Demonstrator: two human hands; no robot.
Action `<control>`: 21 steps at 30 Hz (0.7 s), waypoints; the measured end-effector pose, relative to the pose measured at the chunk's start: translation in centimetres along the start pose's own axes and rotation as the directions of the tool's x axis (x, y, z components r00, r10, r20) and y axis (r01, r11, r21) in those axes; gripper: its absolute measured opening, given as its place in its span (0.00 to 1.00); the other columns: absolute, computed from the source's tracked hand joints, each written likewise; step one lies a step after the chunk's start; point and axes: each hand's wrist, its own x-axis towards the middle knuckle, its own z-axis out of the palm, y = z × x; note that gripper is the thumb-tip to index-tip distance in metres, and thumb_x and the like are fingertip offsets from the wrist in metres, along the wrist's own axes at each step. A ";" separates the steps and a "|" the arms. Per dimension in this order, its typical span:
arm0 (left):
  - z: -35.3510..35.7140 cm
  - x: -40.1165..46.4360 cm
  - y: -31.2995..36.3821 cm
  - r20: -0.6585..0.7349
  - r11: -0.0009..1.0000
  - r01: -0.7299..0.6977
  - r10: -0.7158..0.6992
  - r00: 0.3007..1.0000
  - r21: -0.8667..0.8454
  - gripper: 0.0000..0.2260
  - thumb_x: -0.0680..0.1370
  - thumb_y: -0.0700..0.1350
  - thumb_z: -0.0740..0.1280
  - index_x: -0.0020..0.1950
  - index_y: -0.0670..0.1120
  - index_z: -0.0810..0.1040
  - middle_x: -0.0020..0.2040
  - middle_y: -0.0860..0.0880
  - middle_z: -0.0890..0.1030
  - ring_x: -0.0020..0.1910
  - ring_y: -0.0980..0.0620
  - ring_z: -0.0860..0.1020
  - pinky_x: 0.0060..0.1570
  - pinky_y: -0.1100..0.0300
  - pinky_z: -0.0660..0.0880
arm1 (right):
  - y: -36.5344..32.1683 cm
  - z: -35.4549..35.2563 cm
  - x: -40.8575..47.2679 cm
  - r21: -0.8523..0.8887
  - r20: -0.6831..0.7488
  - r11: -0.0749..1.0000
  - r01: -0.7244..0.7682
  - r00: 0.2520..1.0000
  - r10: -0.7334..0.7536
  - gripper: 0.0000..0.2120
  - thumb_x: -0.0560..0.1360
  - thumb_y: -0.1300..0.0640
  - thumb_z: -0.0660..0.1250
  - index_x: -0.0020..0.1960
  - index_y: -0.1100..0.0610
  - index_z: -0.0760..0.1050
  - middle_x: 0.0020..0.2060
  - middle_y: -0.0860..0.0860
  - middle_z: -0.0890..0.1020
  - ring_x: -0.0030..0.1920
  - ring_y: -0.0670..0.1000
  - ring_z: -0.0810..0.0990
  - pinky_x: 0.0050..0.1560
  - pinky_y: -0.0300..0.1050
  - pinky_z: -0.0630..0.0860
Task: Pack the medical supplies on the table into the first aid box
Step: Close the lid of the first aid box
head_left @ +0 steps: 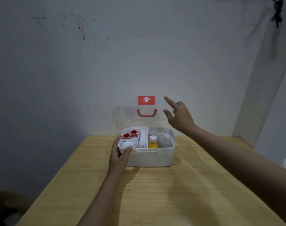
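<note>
The white first aid box [155,158] stands at the far end of the wooden table, its clear lid [122,118] with a red handle and red cross label raised upright against the wall. Inside, a white tray on the left holds two red tape rolls [130,135], a wrapped bandage [127,143] and a white tube [142,138]. The right side holds a yellow bottle [153,142] and clear bottles [165,139]. My left hand [120,154] grips the box's front left corner, thumb on the rim. My right hand [179,115] is raised by the lid's right edge, fingers spread, index finger extended.
The wooden table [155,193] stretches toward me from a stained white wall. A white pillar stands at the right edge. Dark cables [277,10] hang at the top right corner.
</note>
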 end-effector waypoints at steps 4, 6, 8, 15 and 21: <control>0.0 -0.1 0.4 0.006 0.999 0.009 -0.009 1.000 0.034 0.27 0.75 0.47 0.69 0.72 0.57 0.64 0.68 0.50 0.72 0.61 0.50 0.74 0.52 0.54 0.78 | 0.2 -1.0 -2.4 -0.007 -0.101 0.992 0.124 0.987 -0.124 0.21 0.75 0.49 0.67 0.66 0.50 0.71 0.54 0.57 0.77 0.46 0.55 0.80 0.44 0.45 0.79; 0.0 -0.2 0.7 0.016 0.999 0.021 -0.021 1.000 0.047 0.27 0.75 0.47 0.68 0.72 0.58 0.63 0.67 0.50 0.72 0.61 0.50 0.75 0.52 0.53 0.78 | 0.0 -1.1 -3.2 -0.073 -0.146 0.974 0.214 0.964 -0.222 0.19 0.72 0.49 0.71 0.60 0.56 0.75 0.54 0.57 0.77 0.47 0.54 0.79 0.41 0.43 0.77; -0.1 -0.2 1.0 0.023 0.998 0.030 -0.031 0.999 0.056 0.27 0.75 0.47 0.68 0.72 0.57 0.63 0.67 0.50 0.72 0.60 0.51 0.75 0.52 0.54 0.78 | -0.2 -1.1 -3.7 -0.150 -0.155 0.937 0.316 0.928 -0.338 0.17 0.70 0.49 0.73 0.53 0.59 0.77 0.53 0.58 0.79 0.50 0.57 0.80 0.43 0.45 0.77; -0.1 -0.4 1.5 0.011 0.994 0.065 -0.067 0.998 0.084 0.27 0.75 0.48 0.68 0.72 0.59 0.63 0.67 0.49 0.72 0.58 0.50 0.75 0.48 0.55 0.78 | -1.4 -0.1 -4.4 -0.263 0.054 0.754 0.602 0.790 -0.611 0.16 0.68 0.54 0.75 0.53 0.59 0.79 0.49 0.59 0.83 0.46 0.57 0.83 0.39 0.48 0.81; -0.1 -0.7 1.8 0.031 0.996 0.050 -0.053 0.998 0.073 0.28 0.75 0.48 0.68 0.73 0.58 0.61 0.68 0.49 0.71 0.60 0.49 0.74 0.49 0.56 0.78 | -0.8 -0.2 -5.0 -0.217 0.128 0.751 0.624 0.781 -0.611 0.17 0.67 0.55 0.76 0.54 0.58 0.79 0.49 0.58 0.82 0.47 0.57 0.81 0.34 0.49 0.81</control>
